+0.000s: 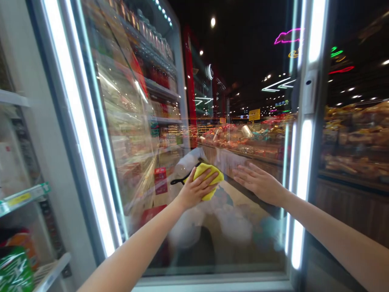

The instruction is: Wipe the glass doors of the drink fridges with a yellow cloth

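Observation:
A yellow cloth (pixel 211 182) with dark edging and a black loop lies flat against the glass door (pixel 243 239), pressed there by my left hand (pixel 199 184). The fingers of that hand are spread over the cloth. To the right, my right hand (pixel 258 182) is held up near the glass with its fingers stretched out and nothing in it. Whether its palm touches the pane I cannot tell. A faint reflection of a person in light clothing shows in the glass behind both hands.
Bright light strips run down the door frame at left (pixel 75 121) and right (pixel 304 170). At far left are cooler shelves with a price rail (pixel 24 198) and a green package (pixel 16 267). Heaped goods (pixel 355 142) stand in the shop at right.

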Demonstrator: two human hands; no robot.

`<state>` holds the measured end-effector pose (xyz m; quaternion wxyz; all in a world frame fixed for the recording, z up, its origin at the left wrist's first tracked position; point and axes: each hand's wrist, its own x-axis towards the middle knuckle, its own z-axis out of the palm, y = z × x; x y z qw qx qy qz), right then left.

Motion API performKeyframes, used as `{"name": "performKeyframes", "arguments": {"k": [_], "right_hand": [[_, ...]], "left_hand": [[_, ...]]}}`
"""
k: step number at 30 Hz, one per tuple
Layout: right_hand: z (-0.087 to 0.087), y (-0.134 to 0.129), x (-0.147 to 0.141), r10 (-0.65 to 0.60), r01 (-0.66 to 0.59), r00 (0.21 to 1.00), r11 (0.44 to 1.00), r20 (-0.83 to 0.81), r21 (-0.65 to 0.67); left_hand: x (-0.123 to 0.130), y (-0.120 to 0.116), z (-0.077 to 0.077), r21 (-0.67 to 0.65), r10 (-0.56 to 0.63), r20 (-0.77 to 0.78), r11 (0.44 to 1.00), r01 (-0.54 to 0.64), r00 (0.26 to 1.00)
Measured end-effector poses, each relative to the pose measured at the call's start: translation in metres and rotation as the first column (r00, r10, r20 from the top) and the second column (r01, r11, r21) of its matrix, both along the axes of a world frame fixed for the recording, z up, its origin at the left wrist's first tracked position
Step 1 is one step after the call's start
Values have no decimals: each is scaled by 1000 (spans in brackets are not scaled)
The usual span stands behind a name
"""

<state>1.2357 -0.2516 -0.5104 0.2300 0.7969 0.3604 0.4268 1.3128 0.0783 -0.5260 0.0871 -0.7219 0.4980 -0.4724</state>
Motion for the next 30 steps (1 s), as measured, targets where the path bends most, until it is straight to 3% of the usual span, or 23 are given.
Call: {"name": "performKeyframes", "arguments": {"k": [3,6,8,11,13,15,16,18,21,23,26,28,30], "right_hand": [[2,-13,-3,-26,26,1000,1000,6,-10],[2,-19,-2,-36,36,999,999,12,-23],[0,-23,-2,-21,21,1000,999,12,-26],[-4,-36,-3,3,-2,1000,999,7,-45],[-7,-49,-6,8,-8,1000,998,1,-67],[-7,-63,-9,11,-11,1000,996,-1,-93],[-6,-70,-11,11,-11,1000,995,-3,-103],[-3,-81,-14,11,-13,1000,994,-13,-112],[1,-94,-17,1,-3,1000,995,-25,-104],[1,-101,-19,-11,9,1000,995,-22,-98],[-2,-113,-24,-26,25,1000,996,-17,-91],[-4,-122,-28,-30,28,999,996,-19,-87],[-3,-129,-33,-25,22,999,996,-25,-90]], "left_hand": [[-2,-6,15,-66,44,-41,997,-47,998],[-6,-42,48,-307,129,-96,939,-153,987],[-8,-66,54,-347,140,-106,922,-169,984],[-9,-73,28,-189,71,-54,979,-80,996],[-7,-62,2,-23,-23,-13,999,22,1000],[-6,-51,-15,73,-99,-1,992,99,995],[-6,-49,-15,78,-116,-8,990,116,993],[-7,-57,-3,-14,-93,-37,996,92,995],[-11,-94,31,-244,-14,-88,970,-8,996],[-13,-120,41,-294,-2,-95,956,-26,996],[-13,-139,22,-176,-40,-90,984,24,995],[-13,-139,0,-50,-82,-108,996,77,991],[-14,-139,-12,22,-110,-142,993,115,984]]}}
